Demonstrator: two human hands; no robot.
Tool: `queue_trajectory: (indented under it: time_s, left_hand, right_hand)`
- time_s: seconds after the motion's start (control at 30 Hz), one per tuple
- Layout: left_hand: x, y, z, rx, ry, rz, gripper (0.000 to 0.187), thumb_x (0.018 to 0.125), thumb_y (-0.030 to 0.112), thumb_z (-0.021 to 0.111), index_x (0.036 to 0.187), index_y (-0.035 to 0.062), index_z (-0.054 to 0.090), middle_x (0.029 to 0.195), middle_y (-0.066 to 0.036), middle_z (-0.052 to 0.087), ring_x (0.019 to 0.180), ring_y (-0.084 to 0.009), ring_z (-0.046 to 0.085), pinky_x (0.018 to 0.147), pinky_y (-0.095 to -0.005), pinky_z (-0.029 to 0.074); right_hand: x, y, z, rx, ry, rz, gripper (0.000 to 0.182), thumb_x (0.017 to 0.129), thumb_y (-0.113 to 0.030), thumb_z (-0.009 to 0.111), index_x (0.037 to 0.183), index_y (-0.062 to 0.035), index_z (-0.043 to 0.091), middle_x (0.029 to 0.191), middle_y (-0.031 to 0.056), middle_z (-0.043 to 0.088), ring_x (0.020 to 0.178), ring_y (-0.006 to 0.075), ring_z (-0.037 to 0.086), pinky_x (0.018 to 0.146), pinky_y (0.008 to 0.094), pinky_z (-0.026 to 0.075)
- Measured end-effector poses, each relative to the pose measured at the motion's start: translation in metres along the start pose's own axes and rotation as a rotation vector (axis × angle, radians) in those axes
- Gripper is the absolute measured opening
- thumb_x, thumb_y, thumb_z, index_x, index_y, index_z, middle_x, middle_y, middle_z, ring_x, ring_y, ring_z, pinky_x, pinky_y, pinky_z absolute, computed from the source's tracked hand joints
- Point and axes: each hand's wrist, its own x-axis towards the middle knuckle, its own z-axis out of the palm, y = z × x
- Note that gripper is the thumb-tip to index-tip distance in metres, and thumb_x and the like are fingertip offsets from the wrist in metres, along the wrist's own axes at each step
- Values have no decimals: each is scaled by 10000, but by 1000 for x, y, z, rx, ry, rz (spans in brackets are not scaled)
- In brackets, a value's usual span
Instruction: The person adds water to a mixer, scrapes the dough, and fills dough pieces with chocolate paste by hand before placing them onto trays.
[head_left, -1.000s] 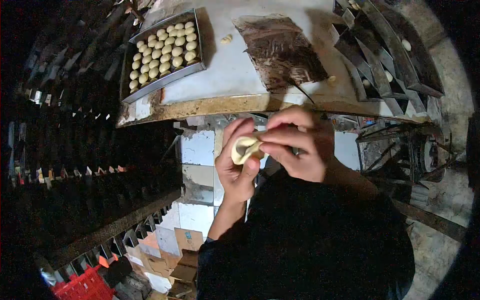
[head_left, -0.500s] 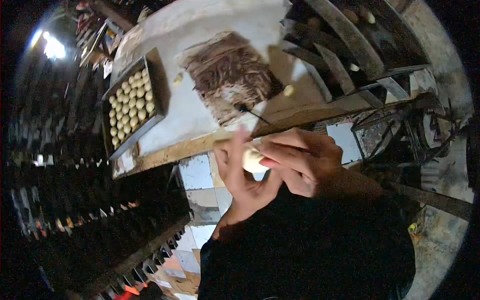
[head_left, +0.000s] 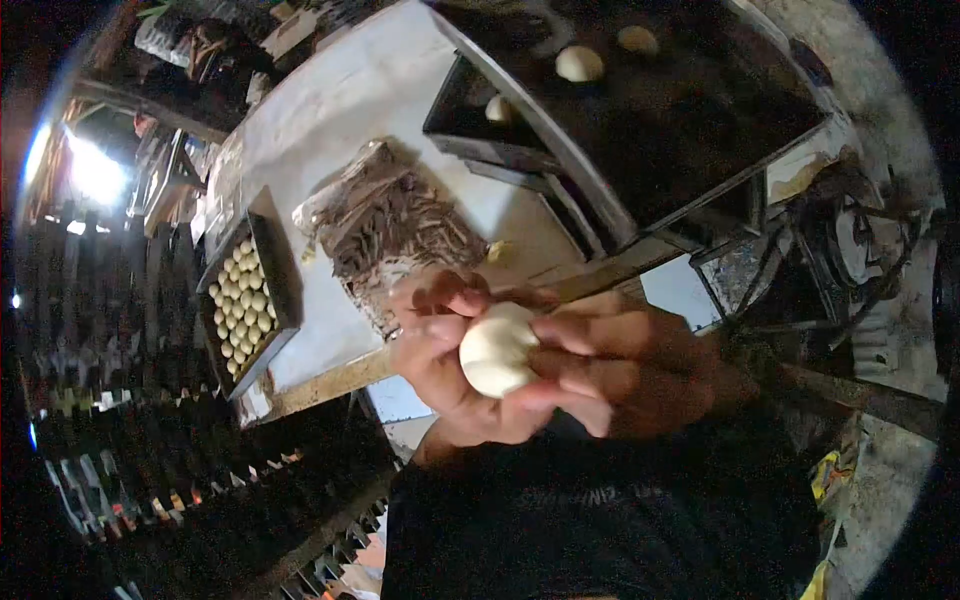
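Observation:
A smooth, pale dough ball [head_left: 499, 350] is held between my two hands, in front of the table's near edge. My left hand [head_left: 440, 375] cups it from the left, with fingers curled around its side. From the right, my right hand [head_left: 610, 360] presses its fingertips and thumb against the ball. Just beyond the hands lies a heap of brown, shredded-looking filling [head_left: 400, 225] on the pale table [head_left: 330, 130]. A small yellowish piece [head_left: 499, 251] sits at the heap's right side.
To the left, a dark tray [head_left: 290, 300] holds several small pale balls [head_left: 240, 305]. At the upper right, a large black tray [head_left: 680, 120] carries two dough pieces [head_left: 580, 64], stacked above other dark trays with another piece [head_left: 498, 109]. Slatted dark boards stand at far left.
The view has shifted, so the black trays at the right show larger and nearer. The dough ball shows larger and rounder between my hands, which remain closed around it.

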Motion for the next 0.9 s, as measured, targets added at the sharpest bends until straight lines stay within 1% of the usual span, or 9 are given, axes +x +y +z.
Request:
queue_trajectory:
  time_s: [0.03,0.17,0.27,0.3,0.37,0.47,0.6,0.83,0.9]
  left_hand:
    - [3,-3,2,12,-72,-1,890,611,545,804,1241,85,375,1042,-122,393,921,-219,443,695,-354,534]
    - [43,-21,13,-57,-650,217,857,582,508,844,1162,16,448,1027,-143,523,833,-255,516,627,-378,493]
    - [17,-36,45,-195,-213,277,479,736,337,777,983,-7,553,981,-164,582,795,-278,562,613,-374,488]
    - [19,-27,37,-47,-266,150,393,767,292,742,949,-6,562,942,-162,600,792,-273,570,628,-371,488]
    - [26,-6,21,289,-424,-75,231,829,202,671,881,-5,580,863,-158,635,785,-262,587,656,-366,489]
    - [22,-14,50,500,-343,51,183,768,-7,694,674,75,560,586,-59,534,494,-176,510,436,-300,361]
    - [16,-19,57,379,-502,-23,187,724,6,726,792,68,564,662,-62,551,553,-170,518,495,-293,385]
    - [37,-14,17,-2,-619,-401,413,647,28,784,999,56,570,795,-68,580,655,-159,532,597,-281,426]
    - [39,-8,-5,-3,-567,-479,464,639,40,802,1043,63,574,788,-50,565,650,-132,509,598,-266,417]
  right_hand:
    - [-10,2,-1,195,93,107,365,732,-72,741,1072,-81,610,1141,107,604,1010,226,610,891,367,513]
    - [-34,7,-21,288,-235,307,316,753,-182,737,1047,-129,634,1154,92,606,1022,190,612,891,360,515]
    - [-18,11,-40,194,-156,370,297,750,-196,739,1022,-124,644,1143,117,608,1029,240,612,876,376,518]
    - [-8,12,-58,18,-348,266,295,753,-171,731,1020,-91,634,1134,156,602,1021,317,605,857,410,517]
    - [-1,-2,-68,-131,-228,302,271,811,-151,666,1048,-27,620,1093,192,601,1021,348,604,843,434,519]
    - [36,-12,-84,-269,-518,124,275,857,-91,593,1118,-3,581,1159,216,547,1079,345,565,840,433,529]
    - [19,-2,-65,-424,-590,-132,287,846,-94,592,1123,-25,569,1199,200,517,1080,329,541,850,435,528]
    - [59,66,-91,-296,-267,517,338,937,-312,515,1060,-5,587,976,152,630,837,241,628,745,317,489]
    - [55,103,-97,-495,-598,460,368,928,-303,514,1113,11,569,1083,203,598,1007,321,593,871,379,469]
